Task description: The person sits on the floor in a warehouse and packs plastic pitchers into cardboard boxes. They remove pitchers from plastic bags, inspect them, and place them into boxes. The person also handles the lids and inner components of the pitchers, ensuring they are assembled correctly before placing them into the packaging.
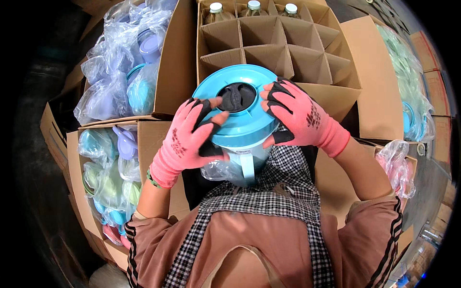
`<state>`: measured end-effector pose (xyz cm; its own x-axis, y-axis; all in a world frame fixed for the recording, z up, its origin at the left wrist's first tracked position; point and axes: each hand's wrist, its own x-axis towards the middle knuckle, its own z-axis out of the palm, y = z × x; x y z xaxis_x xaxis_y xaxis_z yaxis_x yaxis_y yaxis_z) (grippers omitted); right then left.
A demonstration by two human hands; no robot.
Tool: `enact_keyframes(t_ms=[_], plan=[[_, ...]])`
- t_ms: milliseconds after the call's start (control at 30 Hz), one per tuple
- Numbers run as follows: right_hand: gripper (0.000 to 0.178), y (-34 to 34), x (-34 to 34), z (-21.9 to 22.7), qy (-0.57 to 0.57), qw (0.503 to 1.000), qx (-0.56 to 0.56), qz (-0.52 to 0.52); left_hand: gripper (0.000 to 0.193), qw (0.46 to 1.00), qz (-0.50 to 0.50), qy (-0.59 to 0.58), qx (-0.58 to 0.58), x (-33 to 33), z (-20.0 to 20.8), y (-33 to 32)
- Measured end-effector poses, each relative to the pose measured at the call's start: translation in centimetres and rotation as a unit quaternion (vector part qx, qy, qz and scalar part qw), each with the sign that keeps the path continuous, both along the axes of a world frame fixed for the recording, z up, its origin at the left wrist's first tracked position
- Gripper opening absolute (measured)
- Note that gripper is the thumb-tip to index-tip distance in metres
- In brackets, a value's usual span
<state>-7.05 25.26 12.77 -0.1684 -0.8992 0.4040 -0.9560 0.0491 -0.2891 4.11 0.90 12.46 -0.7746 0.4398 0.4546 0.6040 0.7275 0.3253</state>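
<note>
Pressing down on a round sky-blue plastic lid with a dark hole in its middle, both hands work at the top of a clear jug held against the person's checked apron, just in front of the chest. The left hand, in a pink knit glove with black-coated fingers, curls over the lid's near-left rim, fingers bent and thumb pointing toward the central opening. The right hand, gloved the same way, lies on the lid's right rim with its fingers spread a little and the thumb tucked under the edge. Crumpled clear plastic wrap hangs around the jug below the lid.

Just beyond the lid stands an open brown cardboard carton with a grid of dividers; three glass jars with pale caps sit in its far row, the nearer cells showing bare cardboard. To the left, two open cartons hold bagged pastel lids in blue, lilac and green. On the right a closed cardboard flap lies beside more bagged greenish pieces.

The divided carton's near edge sits close behind the hands, cartons hemming both sides.
</note>
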Motion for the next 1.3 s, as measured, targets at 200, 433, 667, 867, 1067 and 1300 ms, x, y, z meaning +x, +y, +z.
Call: enact_keyframes(t_ms=[200,433,667,867,1067,1300], plan=[[0.053,0.7,-0.5,-0.9,0.021,1.0,0.01,-0.004,0.055,0.999,-0.004,0.025,-0.038,0.0,-0.6,0.7],[0.048,0.7,0.3,-3.1,-0.021,0.998,0.023,-0.048,0.065,0.999,-0.013,-0.034,-0.027,-0.9,-0.8,0.4],[0.063,-2.4,-2.2,-8.6,-0.68,0.66,-0.286,-0.14,0.089,0.76,0.069,-0.208,0.612,-3.4,-7.2,-0.9],[0.052,-4.8,1.0,-7.9,-0.721,0.564,-0.376,-0.144,0.071,0.685,0.078,-0.206,0.695,-2.7,-6.2,1.5],[0.045,-4.8,1.8,0.0,-0.542,0.732,-0.386,-0.147,0.067,0.669,0.029,-0.144,0.729,-3.2,1.6,1.4],[0.048,-5.9,1.2,0.8,-0.669,0.645,-0.332,-0.163,0.066,0.701,0.054,-0.165,0.692,-2.3,0.6,0.1]])
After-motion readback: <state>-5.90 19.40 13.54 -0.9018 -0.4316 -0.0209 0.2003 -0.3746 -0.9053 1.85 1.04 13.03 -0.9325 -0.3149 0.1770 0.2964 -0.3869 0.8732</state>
